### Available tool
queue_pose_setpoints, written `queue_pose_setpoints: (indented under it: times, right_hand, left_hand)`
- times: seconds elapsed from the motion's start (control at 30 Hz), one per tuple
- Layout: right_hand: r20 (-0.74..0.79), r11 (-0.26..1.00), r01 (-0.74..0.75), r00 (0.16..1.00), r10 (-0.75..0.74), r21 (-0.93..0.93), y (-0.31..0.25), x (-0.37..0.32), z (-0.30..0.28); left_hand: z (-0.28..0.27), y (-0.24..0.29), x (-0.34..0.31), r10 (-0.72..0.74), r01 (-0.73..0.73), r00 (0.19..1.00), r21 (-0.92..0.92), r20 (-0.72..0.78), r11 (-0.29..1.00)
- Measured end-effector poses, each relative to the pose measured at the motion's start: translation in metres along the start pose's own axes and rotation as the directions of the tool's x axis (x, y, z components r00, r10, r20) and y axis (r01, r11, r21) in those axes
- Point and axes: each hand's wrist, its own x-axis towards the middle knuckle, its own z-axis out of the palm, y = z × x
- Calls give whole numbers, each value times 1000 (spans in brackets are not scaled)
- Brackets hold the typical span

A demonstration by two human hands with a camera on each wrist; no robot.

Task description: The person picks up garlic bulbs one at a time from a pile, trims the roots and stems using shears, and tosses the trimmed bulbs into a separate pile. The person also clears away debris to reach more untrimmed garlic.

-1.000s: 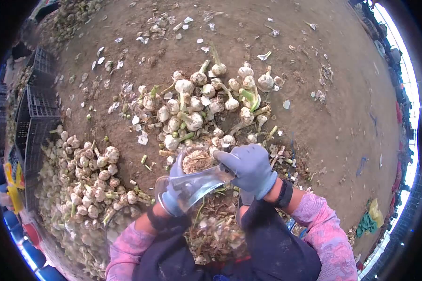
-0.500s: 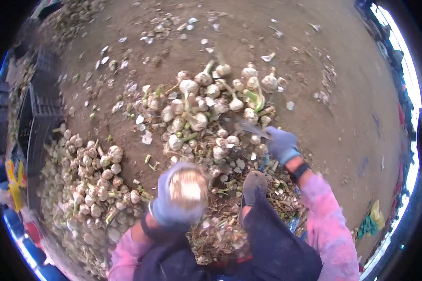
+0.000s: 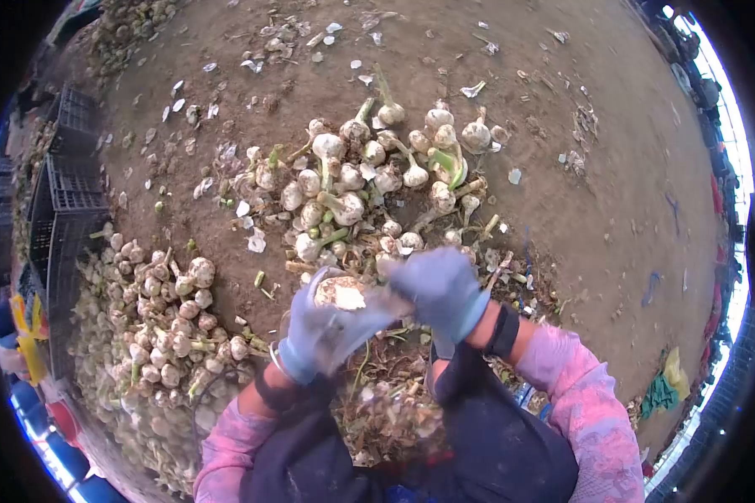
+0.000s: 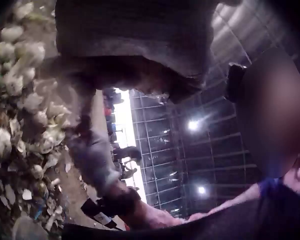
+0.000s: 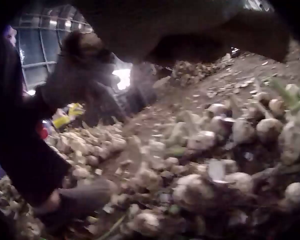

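Note:
My gloved left hand (image 3: pixel 310 331) grips a garlic bulb (image 3: pixel 341 293), its pale cut root face turned up in the head view. The gloved right hand (image 3: pixel 441 289) is closed round a knife, whose blurred blade (image 3: pixel 367 320) reaches left across the front of the left hand, just below the bulb. In the right wrist view the left hand and the bulb (image 5: pixel 90 44) show dark at upper left. Motion blur hides the knife's edge and the right fingertips.
Untrimmed garlic (image 3: pixel 344 210) with stems lies in a heap ahead. A larger pile of bulbs (image 3: pixel 164 335) spreads at left, beside dark plastic crates (image 3: pixel 75 184). Stem and root scraps (image 3: pixel 386 402) cover the ground between the legs. Loose skins dot the dirt floor (image 3: pixel 596 251).
The right hand swung out right with the knife half a second ago, then came back left to the bulb. The left hand rose forward from nearer the body, and the bulb's root tuft became a pale cut face.

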Motion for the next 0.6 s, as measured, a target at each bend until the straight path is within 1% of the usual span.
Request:
queue_pose_setpoints:
  times: [0.03, 0.07, 0.1, 0.13, 0.17, 0.2, 0.23, 0.27, 0.3, 0.33, 0.37, 0.4, 0.43, 0.47, 0.5, 0.53, 0.57, 0.6]
  right_hand:
    - [3, 999, -28, 1000, 28, -25, 20, -2, 9]
    - [109, 967, -238, 963, 247, -90, 57, -9, 27]
    - [199, 886, -431, 866, 459, -173, 87, -20, 37]
    - [221, 845, -521, 816, 534, -119, 91, -26, 29]
    - [252, 791, -608, 756, 604, -69, 89, -32, 25]
    - [100, 725, -527, 833, 544, 445, 67, -37, 39]
    - [531, 188, -760, 586, 612, 622, 21, -13, 7]
    - [710, -103, -744, 574, 408, 661, 3, -9, 3]
    - [545, -45, -567, 762, 351, 822, -9, -17, 17]
    - [625, -324, -536, 695, 355, 780, -20, -15, 19]
    - [700, -578, -451, 633, 330, 680, -27, -13, 18]
    - [651, -473, -465, 653, 387, 748, -27, -13, 14]
    - [598, -359, -479, 674, 433, 801, -27, -13, 10]
    - [539, -238, -488, 697, 472, 840, -26, -14, 8]
    - [476, -125, -479, 738, 477, 869, -26, -14, 9]
    - [410, -9, -462, 778, 476, 887, -25, -13, 10]
    - [345, 108, -439, 815, 465, 892, -24, -11, 11]
    - [285, 220, -411, 849, 445, 885, -23, -11, 12]
  left_hand:
    - [-8, -7, -1, 62, -64, 998, 130, 16, 989]
    - [-9, 4, -7, 162, -191, 981, 360, 110, 913]
    - [-10, 9, -13, 228, -314, 948, 555, 221, 770]
    - [-9, 4, -16, 274, -291, 954, 590, 121, 753]
    - [-7, 2, -12, 306, -296, 948, 590, 86, 751]
    - [-3, -2, -8, 319, -287, 946, 584, 51, 759]
    - [-1, -3, 2, 341, -293, 940, 576, 27, 763]
    - [-14, -12, 26, 581, -671, 701, 656, 412, 344]
    - [11, 11, 27, 456, -584, 721, 812, 522, -6]
    - [13, 2, 29, 552, -554, 668, 829, 500, -80]
    - [9, -13, 27, 599, -555, 684, 830, 416, 58]
    - [5, -28, 25, 640, -560, 694, 805, 329, 194]
    - [4, -41, 18, 583, -537, 791, 667, 186, 516]
    - [-1, -47, 15, 445, -426, 891, 495, 87, 757]
    - [0, -47, 12, 289, -275, 957, 271, -15, 923]
    - [8, -27, 9, 80, -76, 995, 73, -60, 994]
    - [13, -17, 8, -138, 129, 989, -132, -61, 983]
    - [15, -20, 10, -162, 141, 965, -110, -206, 984]
